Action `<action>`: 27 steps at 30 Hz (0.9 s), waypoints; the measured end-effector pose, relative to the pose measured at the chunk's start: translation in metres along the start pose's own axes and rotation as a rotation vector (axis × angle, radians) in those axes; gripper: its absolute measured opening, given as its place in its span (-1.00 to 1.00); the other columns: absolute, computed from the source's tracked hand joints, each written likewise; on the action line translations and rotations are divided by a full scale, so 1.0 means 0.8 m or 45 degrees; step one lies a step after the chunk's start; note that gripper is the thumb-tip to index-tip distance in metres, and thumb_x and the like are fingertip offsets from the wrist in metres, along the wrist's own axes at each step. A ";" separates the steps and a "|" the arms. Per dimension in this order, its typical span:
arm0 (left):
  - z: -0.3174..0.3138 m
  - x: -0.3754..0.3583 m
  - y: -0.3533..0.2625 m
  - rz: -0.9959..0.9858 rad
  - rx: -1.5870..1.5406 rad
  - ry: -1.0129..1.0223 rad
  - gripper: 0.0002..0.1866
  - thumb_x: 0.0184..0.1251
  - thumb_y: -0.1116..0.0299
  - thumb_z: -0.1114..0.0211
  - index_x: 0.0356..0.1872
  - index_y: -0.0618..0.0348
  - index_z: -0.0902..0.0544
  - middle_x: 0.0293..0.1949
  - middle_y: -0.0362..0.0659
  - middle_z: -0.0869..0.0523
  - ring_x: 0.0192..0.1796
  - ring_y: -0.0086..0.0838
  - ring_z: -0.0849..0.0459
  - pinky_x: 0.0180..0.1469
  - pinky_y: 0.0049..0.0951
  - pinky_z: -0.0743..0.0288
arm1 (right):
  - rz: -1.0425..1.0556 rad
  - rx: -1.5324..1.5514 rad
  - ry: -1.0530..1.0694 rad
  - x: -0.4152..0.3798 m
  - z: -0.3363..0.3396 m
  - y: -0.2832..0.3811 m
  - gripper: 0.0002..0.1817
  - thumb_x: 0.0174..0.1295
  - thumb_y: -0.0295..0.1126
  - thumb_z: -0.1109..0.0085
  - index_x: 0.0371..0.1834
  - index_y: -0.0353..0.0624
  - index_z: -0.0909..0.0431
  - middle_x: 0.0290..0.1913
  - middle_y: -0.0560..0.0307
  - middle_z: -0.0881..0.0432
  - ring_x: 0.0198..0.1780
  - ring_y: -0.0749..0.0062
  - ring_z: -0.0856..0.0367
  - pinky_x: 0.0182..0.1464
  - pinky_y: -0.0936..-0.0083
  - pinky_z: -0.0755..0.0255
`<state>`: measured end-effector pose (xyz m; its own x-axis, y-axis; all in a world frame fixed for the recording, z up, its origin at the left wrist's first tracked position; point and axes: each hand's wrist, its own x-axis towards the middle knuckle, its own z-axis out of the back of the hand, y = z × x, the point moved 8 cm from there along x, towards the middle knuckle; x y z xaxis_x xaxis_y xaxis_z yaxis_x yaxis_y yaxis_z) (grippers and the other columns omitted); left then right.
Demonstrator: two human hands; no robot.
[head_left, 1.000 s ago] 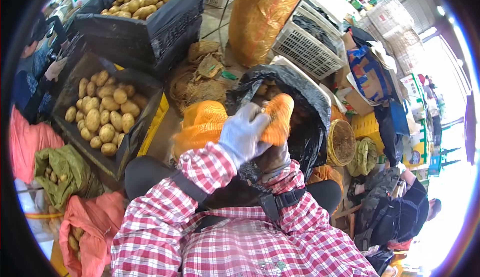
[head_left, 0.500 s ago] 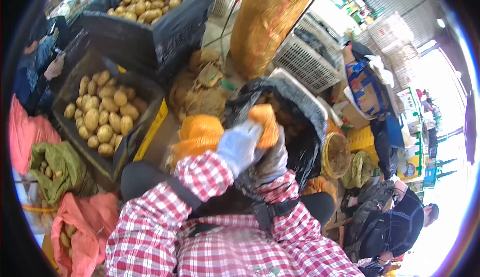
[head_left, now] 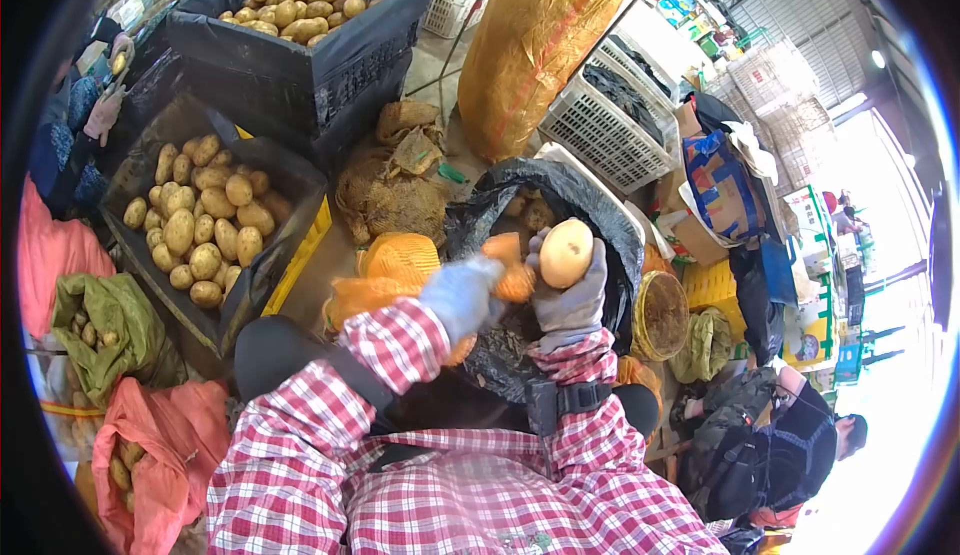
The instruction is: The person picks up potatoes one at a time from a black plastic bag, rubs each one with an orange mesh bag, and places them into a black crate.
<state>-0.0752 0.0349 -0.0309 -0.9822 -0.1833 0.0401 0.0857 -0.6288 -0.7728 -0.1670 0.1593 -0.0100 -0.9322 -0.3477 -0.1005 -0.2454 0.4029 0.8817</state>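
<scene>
My right hand, in a grey glove, holds up a pale potato with the fingers wrapped round its sides. Close on its left, my left hand, gloved in light blue and blurred, grips a folded orange cloth. The cloth's edge is right beside the potato and the right fingertips. Both hands are over a crate lined with black plastic; several dirt-covered potatoes lie in its shadowed inside. An orange mesh bag lies just left of my left hand.
At the left stands a black-lined crate of cleaned potatoes, with another dark crate behind it. A tall yellow sack and white plastic crates stand ahead. A person is at the right; another person's gloved hand is far left.
My hands have moved apart. The potato, earlier hidden behind the orange cloth, now shows in my right hand, while my left hand with the cloth has shifted slightly left and down.
</scene>
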 end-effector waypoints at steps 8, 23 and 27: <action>0.074 -0.021 -0.058 -0.332 0.014 -0.551 -0.60 0.16 0.17 -0.36 -0.03 0.15 -0.57 -0.12 0.09 -0.65 -0.07 0.02 -0.68 -0.07 -0.13 -0.58 | 0.714 -1.353 0.332 -0.060 -0.067 0.019 -0.50 0.37 -0.28 -0.20 0.30 -0.21 -0.33 0.07 -0.07 -0.64 0.11 0.16 -0.65 0.15 0.32 -0.53; 0.049 -0.014 0.034 0.166 -0.163 -0.268 -0.67 0.18 0.18 -0.39 -0.14 0.17 -0.65 -0.13 0.08 -0.72 -0.07 -0.06 -0.71 -0.02 -0.17 -0.57 | -0.343 0.305 0.243 0.005 -0.068 0.004 -0.48 0.45 0.05 0.09 0.24 -0.10 -0.41 -0.09 -0.03 -0.66 -0.11 0.21 -0.66 -0.14 0.32 -0.59; 0.103 -0.012 0.036 -0.048 -0.399 -0.903 -0.73 0.23 0.30 -0.38 -0.14 0.23 -0.61 -0.25 0.05 -0.68 -0.19 -0.10 -0.70 -0.16 -0.24 -0.55 | -0.133 0.060 0.278 -0.016 -0.073 -0.002 -0.49 0.43 0.06 0.02 0.14 -0.16 -0.45 -0.09 -0.01 -0.63 -0.11 0.23 -0.64 -0.05 0.35 -0.56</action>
<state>-0.0492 -0.0436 -0.0017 -0.6330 -0.6720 0.3844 -0.1007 -0.4208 -0.9015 -0.1388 0.1139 0.0164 -0.8227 -0.5623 -0.0834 -0.3543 0.3925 0.8488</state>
